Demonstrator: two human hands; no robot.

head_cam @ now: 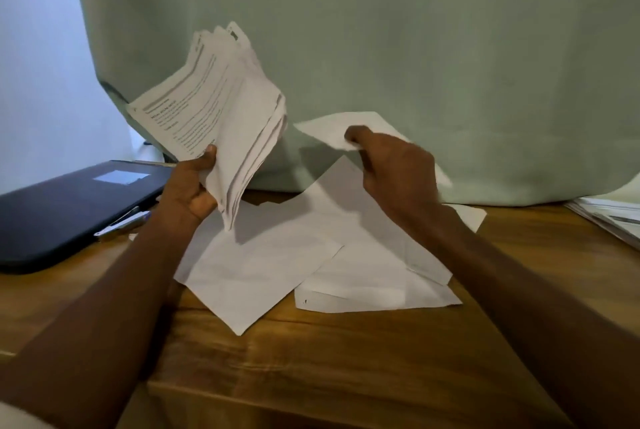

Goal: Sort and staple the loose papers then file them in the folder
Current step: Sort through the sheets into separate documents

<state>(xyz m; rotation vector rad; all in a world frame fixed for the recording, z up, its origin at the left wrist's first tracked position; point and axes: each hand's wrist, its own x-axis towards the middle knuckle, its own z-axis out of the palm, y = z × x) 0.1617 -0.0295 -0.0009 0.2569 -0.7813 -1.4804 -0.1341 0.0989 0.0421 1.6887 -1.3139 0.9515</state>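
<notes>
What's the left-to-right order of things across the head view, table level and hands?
Dark folder → stapler → left hand gripping the paper stack → right hand pinching a single sheet → paper pile at the right edge.

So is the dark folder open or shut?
Shut. The folder lies flat on the table, cover down, label showing on top. No papers visible inside.

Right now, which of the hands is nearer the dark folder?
Left. The left hand grips the paper stack just beside the dark folder; the right hand pinches a single sheet farther off, above the loose papers.
</notes>
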